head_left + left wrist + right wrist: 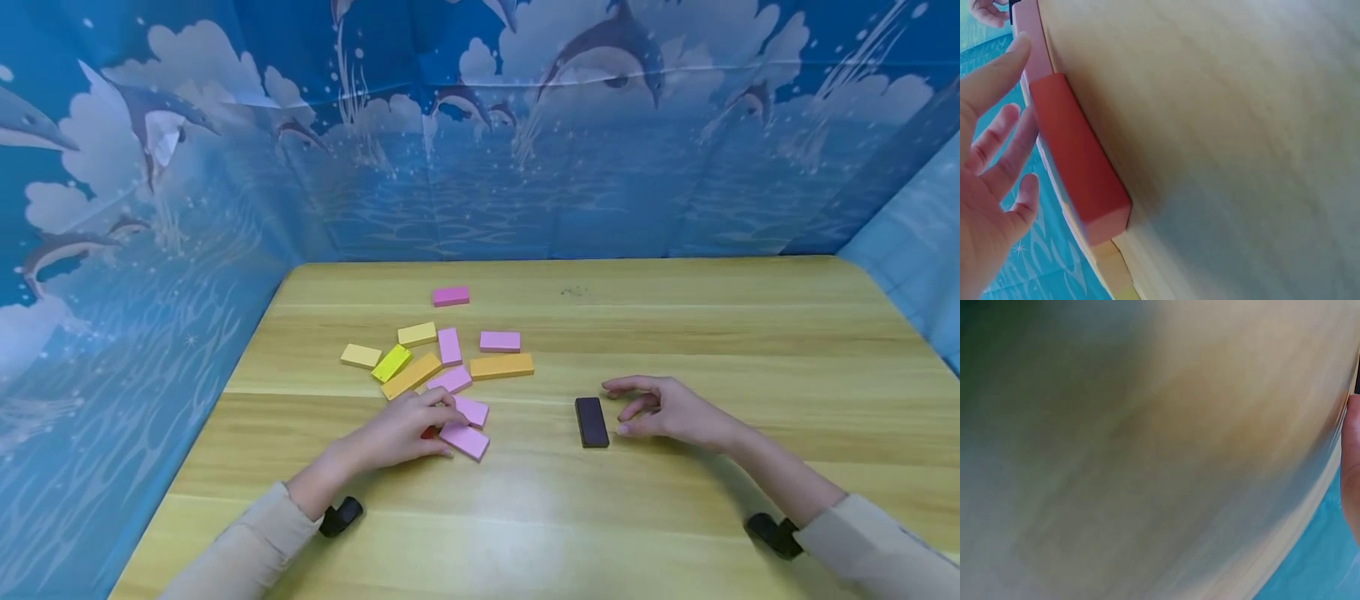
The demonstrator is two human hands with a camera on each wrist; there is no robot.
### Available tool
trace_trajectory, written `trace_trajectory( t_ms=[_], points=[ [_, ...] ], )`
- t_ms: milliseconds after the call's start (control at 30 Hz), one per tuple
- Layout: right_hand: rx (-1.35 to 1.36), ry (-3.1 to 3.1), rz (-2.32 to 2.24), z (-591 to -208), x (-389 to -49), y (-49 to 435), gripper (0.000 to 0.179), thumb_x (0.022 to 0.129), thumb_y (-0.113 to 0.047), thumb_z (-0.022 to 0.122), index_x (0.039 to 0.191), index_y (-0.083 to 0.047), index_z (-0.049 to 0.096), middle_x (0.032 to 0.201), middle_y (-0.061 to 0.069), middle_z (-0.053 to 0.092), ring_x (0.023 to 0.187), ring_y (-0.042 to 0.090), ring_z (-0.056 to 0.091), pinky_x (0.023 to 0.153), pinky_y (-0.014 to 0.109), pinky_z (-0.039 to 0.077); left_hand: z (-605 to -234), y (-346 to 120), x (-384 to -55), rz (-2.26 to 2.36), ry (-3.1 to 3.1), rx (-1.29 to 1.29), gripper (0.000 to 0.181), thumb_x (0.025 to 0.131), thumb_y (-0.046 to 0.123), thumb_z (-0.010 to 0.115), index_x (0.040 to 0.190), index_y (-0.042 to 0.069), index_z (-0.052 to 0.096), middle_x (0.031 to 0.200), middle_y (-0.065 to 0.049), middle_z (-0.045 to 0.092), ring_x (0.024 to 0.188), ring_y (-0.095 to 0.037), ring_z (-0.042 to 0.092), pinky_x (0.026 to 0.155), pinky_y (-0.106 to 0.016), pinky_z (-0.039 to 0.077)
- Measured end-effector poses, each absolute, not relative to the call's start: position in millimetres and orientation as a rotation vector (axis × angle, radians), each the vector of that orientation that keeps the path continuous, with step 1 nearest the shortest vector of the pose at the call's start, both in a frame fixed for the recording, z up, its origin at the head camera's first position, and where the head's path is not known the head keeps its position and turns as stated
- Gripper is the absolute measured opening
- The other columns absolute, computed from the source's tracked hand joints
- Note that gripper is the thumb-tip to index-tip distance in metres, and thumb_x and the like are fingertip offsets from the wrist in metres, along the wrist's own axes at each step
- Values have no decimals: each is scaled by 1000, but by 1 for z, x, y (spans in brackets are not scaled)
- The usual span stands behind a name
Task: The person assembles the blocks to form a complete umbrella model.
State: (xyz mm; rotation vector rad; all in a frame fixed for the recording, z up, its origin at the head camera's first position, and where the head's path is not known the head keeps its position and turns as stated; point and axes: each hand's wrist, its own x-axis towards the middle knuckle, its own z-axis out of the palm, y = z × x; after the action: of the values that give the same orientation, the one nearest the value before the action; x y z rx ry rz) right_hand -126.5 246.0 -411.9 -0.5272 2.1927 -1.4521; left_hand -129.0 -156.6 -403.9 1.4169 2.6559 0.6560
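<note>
In the head view my left hand is over the near end of a group of coloured blocks. Its fingertips reach the left end of a pink block, and a red block is mostly hidden beneath the hand. From the left wrist, the red block lies on the table, with spread fingers beside it; whether they touch it is unclear. My right hand, fingers loosely bent, hovers just right of a black block with a small gap between.
Beyond the left hand lie more pink blocks, orange blocks, pale yellow blocks and a bright yellow one. A magenta block sits farthest back. Dolphin-printed blue curtains enclose the wooden table.
</note>
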Motion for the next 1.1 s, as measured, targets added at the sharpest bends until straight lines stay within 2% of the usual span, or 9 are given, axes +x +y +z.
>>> trace_trajectory(
  t_ms=[200,567,633,733,800,1100],
  points=[
    [-507,2195,-1447,-412,-127,241,62,80,-13,73,132,6,45,129,26,47,87,18,62,74,25,50,-407,-154,-130,614,2667,1408,33,80,28,74,111,20,67,102,7,50,84,-5,47,74,-28,32],
    [-455,2198,-1450,-411,-126,233,67,78,-13,75,133,9,43,130,28,46,82,18,62,73,24,49,-408,-152,-130,581,2686,1413,30,80,28,74,108,19,68,100,7,50,83,-5,47,73,-28,31],
    [-443,2199,-1450,-410,-126,231,67,78,-13,75,133,8,43,127,25,49,81,19,62,72,24,49,-408,-151,-130,567,2693,1411,30,80,27,74,108,19,68,100,7,51,82,-5,47,72,-28,32],
    [-442,2198,-1433,-410,-125,227,66,78,-13,75,133,8,43,110,21,59,80,20,62,70,25,49,-409,-150,-130,549,2704,1418,30,79,26,75,108,19,68,100,7,51,81,-5,47,72,-27,33],
    [-438,2189,-1431,-410,-125,225,65,78,-12,74,132,9,44,100,18,61,79,21,62,68,25,49,-410,-150,-130,550,2703,1431,30,79,25,75,107,18,68,100,6,52,80,-6,46,71,-26,34],
    [-403,2201,-1427,-409,-124,220,56,77,-7,75,126,7,51,97,17,57,78,23,60,65,25,48,-411,-150,-131,604,2680,1497,29,77,22,77,104,16,69,99,5,55,76,-7,47,68,-23,38]
  ],
)
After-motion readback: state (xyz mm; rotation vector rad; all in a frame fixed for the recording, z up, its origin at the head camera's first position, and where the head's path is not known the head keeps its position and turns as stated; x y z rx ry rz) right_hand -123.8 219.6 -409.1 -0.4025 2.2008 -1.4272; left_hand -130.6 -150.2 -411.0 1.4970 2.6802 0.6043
